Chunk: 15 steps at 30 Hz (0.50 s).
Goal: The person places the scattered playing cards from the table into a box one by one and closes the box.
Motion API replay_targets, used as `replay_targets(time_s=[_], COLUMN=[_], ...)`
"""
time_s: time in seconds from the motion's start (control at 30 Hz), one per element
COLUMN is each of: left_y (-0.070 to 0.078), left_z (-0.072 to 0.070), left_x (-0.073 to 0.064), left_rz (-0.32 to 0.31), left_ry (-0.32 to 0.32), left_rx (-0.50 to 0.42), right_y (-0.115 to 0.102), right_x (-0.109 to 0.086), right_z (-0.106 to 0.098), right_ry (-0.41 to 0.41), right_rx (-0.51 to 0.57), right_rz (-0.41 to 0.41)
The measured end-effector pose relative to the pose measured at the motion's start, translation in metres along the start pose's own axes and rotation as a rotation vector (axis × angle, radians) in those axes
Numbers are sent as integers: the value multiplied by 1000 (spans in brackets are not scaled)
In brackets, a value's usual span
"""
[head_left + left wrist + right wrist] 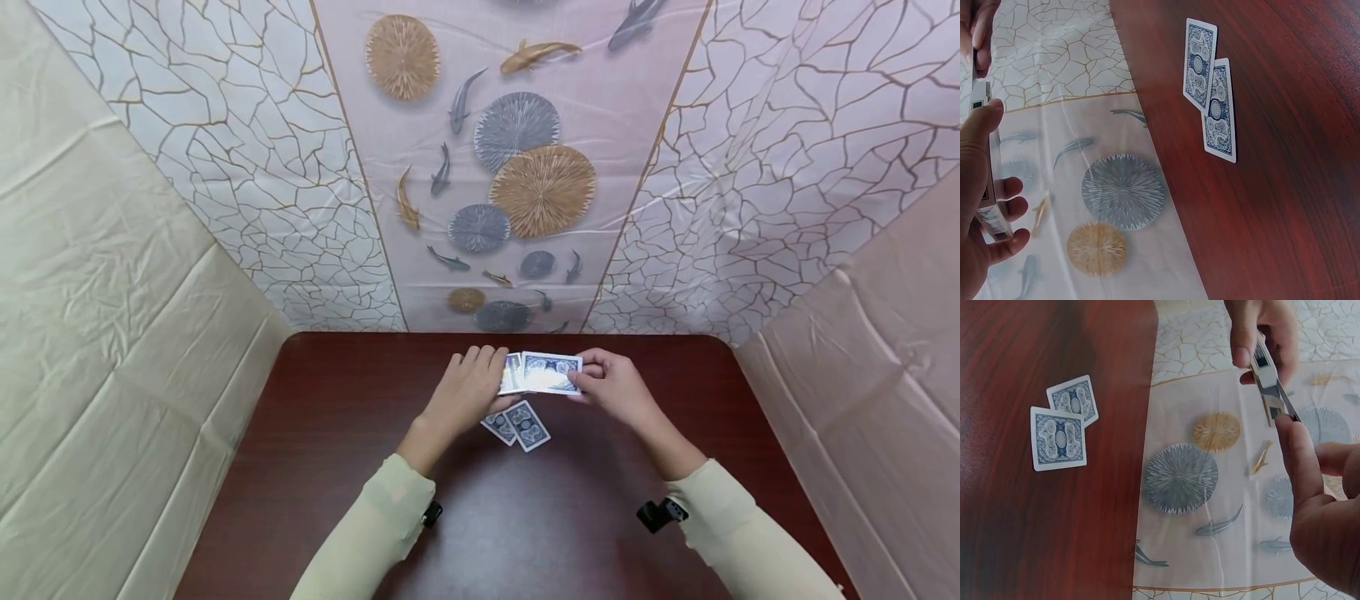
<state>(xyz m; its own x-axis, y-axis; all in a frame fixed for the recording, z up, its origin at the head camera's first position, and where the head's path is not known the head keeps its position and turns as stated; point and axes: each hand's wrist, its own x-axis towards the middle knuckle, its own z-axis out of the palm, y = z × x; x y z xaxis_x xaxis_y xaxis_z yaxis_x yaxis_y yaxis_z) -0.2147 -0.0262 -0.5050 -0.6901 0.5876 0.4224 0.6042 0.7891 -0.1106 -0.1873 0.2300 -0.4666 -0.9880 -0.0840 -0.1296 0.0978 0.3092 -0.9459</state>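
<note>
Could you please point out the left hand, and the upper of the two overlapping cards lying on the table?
Left hand [467, 388]: head view, back of the hand.
Upper card [1059, 439]: right wrist view, centre of its back.

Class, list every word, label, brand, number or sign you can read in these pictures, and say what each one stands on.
Readable text: none.
Box in the left hand: small print, too blurred to read.
Card at the right hand: patterned back, partly lost in glare; nothing readable.
Two cards on the table: ornamental backs; no readable words or numbers.
</note>
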Motion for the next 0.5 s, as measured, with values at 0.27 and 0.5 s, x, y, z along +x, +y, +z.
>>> replay_targets(time_s=[0.27, 0.5], left_y=[1, 3], left_z=[3, 2], left_x=[0, 1], left_rz=[3, -11], left_ry=[18, 19], left_rx=[31, 30], right_y=[-5, -4], right_x=[5, 4], right_z=[-5, -7], right_ry=[-60, -48], right_rx=[57, 61], right_rz=[75, 77])
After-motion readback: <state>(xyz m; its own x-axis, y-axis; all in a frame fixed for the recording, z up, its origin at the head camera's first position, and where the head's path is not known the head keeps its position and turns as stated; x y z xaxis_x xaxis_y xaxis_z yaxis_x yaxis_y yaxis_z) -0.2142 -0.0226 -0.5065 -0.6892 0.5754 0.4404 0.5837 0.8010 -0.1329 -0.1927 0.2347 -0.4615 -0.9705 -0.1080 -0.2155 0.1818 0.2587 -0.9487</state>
